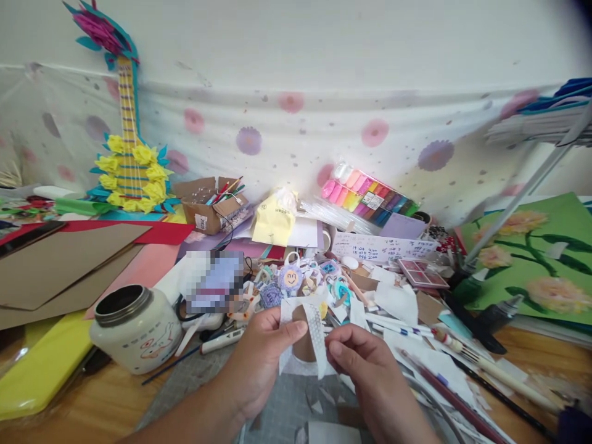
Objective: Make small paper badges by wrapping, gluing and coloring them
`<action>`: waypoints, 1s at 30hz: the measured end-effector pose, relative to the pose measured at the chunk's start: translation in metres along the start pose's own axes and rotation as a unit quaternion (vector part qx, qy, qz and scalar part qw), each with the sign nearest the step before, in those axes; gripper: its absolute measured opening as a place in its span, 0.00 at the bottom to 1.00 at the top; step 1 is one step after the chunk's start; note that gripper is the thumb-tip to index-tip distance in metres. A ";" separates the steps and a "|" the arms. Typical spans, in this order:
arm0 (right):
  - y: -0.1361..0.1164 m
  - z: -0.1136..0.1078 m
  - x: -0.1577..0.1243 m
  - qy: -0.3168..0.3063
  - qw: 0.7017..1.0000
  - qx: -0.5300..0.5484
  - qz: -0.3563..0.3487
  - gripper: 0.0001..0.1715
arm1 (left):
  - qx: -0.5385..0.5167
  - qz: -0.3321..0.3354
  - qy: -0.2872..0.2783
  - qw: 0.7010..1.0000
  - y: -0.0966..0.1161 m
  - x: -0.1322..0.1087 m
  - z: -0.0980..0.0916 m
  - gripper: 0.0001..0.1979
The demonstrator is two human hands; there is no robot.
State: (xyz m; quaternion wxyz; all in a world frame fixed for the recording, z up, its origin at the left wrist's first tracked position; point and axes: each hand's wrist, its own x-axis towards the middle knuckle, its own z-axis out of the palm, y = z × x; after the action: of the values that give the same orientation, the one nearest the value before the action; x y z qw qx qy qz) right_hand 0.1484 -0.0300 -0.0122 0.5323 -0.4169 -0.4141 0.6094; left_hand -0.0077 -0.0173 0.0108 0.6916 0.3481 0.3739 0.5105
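Observation:
A white, faintly patterned sheet point(287, 364) is held up over the grey cutting mat point(180, 394). It surrounds a rounded piece of brown cardboard point(303, 351), and a narrow flap of the sheet hangs across the cardboard's right side. My left hand point(266, 351) pinches the sheet and cardboard from the left, thumb on the cardboard's face. At the flap's right edge, the fingers of my right hand point(356, 361) are pinched together; their exact hold is partly hidden. Small white scraps point(317, 404) lie on the mat below.
A wide-mouthed jar point(134, 333) stands to the left. Behind my hands lie small crocheted pieces point(290, 279) and paper scraps. Brushes and pens point(462, 394) crowd the right side. A tool with a black nozzle point(499, 317), a box of pencils point(210, 209) and colourful clay point(370, 197) are farther back.

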 end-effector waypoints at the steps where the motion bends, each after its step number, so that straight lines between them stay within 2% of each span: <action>1: 0.000 0.000 0.001 0.002 1.000 -0.010 -0.006 0.17 | 0.005 0.000 0.002 1.000 -0.001 0.000 0.000 0.10; 12: 0.007 0.008 0.003 0.061 0.981 -0.163 -0.083 0.14 | 0.058 0.021 0.015 0.998 -0.007 -0.003 0.004 0.08; 15: 0.005 0.007 0.001 0.039 0.987 -0.131 -0.089 0.14 | 0.062 0.031 0.020 0.997 -0.007 -0.003 0.005 0.07; 19: 0.000 0.003 0.001 0.011 0.997 -0.049 -0.063 0.15 | 0.052 0.018 0.022 0.998 -0.006 -0.001 0.004 0.10; 30: 0.010 0.006 0.003 0.042 0.990 -0.115 -0.064 0.14 | 0.094 0.033 0.010 0.995 -0.009 -0.004 0.005 0.09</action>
State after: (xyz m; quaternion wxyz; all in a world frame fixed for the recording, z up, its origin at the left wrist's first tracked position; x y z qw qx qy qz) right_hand 0.1393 -0.0282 -0.0195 0.5356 -0.4731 -0.4848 0.5043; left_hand 0.0004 -0.0238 0.0061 0.6349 0.4184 0.4158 0.4989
